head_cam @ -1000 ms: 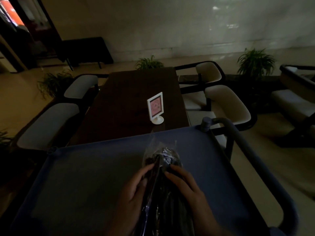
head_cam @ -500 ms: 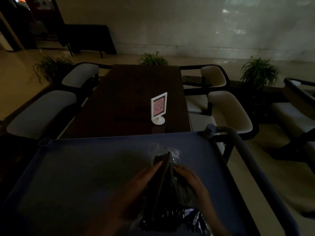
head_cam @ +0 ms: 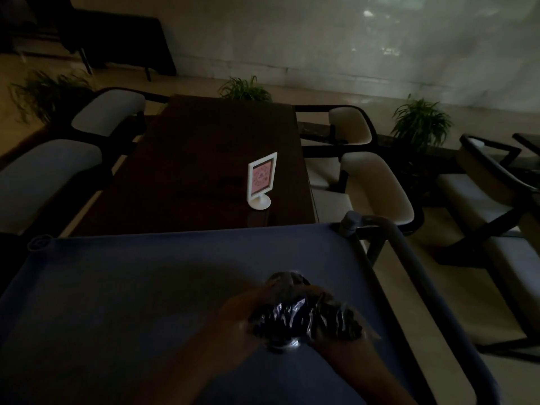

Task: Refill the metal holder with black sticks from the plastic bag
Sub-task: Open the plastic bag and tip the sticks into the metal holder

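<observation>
Both forearms reaching forward and converging, left hand (head_cam: 241, 308) and right hand (head_cam: 328, 346) close together, motion-blurred, gripping the plastic bag (head_cam: 292, 315) between them

I see a blue cart top (head_cam: 117, 287) filling the lower frame. The plastic bag (head_cam: 304, 317) is at its lower right, contact unclear. Beyond, mid-frame, a dark table (head_cam: 190, 171) carries a white sign stand (head_cam: 261, 182).

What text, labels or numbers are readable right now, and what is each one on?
No text is legible in this view.
On the white sign stand on the dark table: a pink card with a printed pattern, too small and dim to read.
On the plastic bag: no print can be made out; it is dark and blurred.
</observation>
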### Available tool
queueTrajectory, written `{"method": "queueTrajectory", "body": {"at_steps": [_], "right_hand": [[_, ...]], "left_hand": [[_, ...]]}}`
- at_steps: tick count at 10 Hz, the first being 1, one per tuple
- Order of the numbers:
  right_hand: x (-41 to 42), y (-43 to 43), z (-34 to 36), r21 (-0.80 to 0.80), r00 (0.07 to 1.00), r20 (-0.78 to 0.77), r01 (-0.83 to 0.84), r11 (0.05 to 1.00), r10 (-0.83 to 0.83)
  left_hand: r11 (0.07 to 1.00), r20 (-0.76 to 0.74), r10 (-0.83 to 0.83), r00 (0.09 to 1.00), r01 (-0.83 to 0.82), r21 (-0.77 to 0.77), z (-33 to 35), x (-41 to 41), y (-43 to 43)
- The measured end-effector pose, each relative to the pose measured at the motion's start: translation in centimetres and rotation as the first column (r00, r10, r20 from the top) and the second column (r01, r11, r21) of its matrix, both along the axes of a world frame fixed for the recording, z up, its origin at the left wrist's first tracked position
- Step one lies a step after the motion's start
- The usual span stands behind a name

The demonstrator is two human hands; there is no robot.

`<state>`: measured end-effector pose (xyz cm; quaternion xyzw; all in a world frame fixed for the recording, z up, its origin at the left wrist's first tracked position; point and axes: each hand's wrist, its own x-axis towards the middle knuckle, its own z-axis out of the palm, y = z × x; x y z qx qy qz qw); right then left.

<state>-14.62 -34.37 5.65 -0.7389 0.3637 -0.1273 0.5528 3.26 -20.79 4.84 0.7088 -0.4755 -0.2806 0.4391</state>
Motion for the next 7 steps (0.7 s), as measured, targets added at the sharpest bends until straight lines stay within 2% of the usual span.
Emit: {"method": "queueTrajectory", "body": {"at_steps": [1, 2, 3, 5, 6, 7], "right_hand": [[1.6, -0.6, 1.9, -0.085, 0.990, 0.058, -0.123, 0.989, 0.128], [2.2, -1.9, 2.1, -0.008, 0.989, 0.039, -0.141, 0.990, 0.141], [3.0, -2.7, 2.0, -0.039, 0.987, -0.039, -0.157, 0.987, 0.156], [3.0, -3.3, 1.0, -0.216, 0.992, -0.067, -0.119, 0.969, 0.107], [2.7, -3.6, 0.8, -0.207, 0.998, 0.043, -0.037, 0.978, 0.047], [2.6, -3.9, 1.0, -0.250, 0.996, 0.076, -0.020, 0.968, 0.040]], "left_hand": [[1.000, 0.092, 0.020, 0.996, -0.018, -0.019, -0.1, 0.4, -1.2], [0.997, 0.085, 0.022, 0.996, -0.027, 0.066, 0.4, 0.9, -2.4], [0.989, -0.035, -0.003, 0.999, 0.009, 0.149, 0.8, 1.4, -3.1], [0.972, -0.009, -0.029, 1.000, 0.031, 0.235, 0.1, 1.9, -3.7], [0.969, 0.027, 0.019, 0.999, -0.024, 0.245, 0.1, 2.0, -4.1], [0.977, 0.050, 0.060, 0.997, -0.069, 0.201, 0.5, 1.9, -4.4]]}}
